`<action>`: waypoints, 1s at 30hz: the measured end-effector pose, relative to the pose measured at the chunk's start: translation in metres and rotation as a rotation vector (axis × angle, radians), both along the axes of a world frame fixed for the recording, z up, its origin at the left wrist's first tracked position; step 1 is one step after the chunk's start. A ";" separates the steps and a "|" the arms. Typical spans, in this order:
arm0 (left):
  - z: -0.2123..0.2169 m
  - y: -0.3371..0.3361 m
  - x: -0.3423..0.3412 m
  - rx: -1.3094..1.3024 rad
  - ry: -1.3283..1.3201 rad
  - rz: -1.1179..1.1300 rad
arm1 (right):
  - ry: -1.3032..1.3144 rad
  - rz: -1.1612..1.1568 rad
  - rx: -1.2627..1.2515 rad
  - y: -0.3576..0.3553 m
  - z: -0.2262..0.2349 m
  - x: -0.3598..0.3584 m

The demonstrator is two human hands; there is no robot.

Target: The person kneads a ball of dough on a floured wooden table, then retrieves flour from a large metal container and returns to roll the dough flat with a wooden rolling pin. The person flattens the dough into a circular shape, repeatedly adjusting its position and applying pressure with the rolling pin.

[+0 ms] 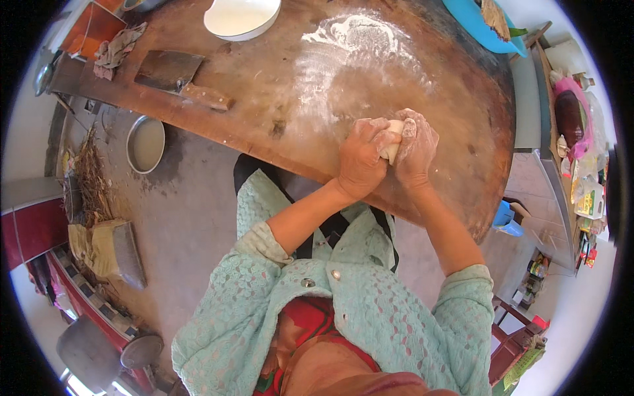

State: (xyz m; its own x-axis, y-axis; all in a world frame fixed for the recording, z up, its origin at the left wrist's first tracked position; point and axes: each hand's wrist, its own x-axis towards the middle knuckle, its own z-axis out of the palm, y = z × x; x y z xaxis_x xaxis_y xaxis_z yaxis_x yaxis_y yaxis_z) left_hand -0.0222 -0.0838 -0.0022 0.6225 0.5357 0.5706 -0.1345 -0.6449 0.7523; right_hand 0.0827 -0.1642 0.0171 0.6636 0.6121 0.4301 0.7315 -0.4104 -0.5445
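One jacket (409, 310); two hands (362, 158) (417, 155) gripping one dough lump (391, 148).

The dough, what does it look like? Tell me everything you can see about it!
The dough is a small, pale, cream-coloured lump that looks soft. It is squeezed between the left hand and the right hand, whose fingers hide much of it, so its whole shape can't be told. It is over the right part of the brown table; whether it touches the table is hidden.
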 end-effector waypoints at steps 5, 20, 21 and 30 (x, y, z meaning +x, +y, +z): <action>0.007 0.009 0.013 -0.124 0.091 0.124 | -0.115 0.074 -0.141 0.027 0.006 0.028; 0.024 0.039 0.027 -0.298 0.302 0.142 | 0.819 -0.058 0.288 0.060 -0.010 0.054; 0.022 0.040 0.020 -0.319 0.266 0.115 | 0.894 -0.038 0.321 0.054 -0.001 0.043; 0.006 0.001 -0.002 0.047 -0.033 0.073 | 0.353 -0.067 0.199 0.015 0.020 -0.010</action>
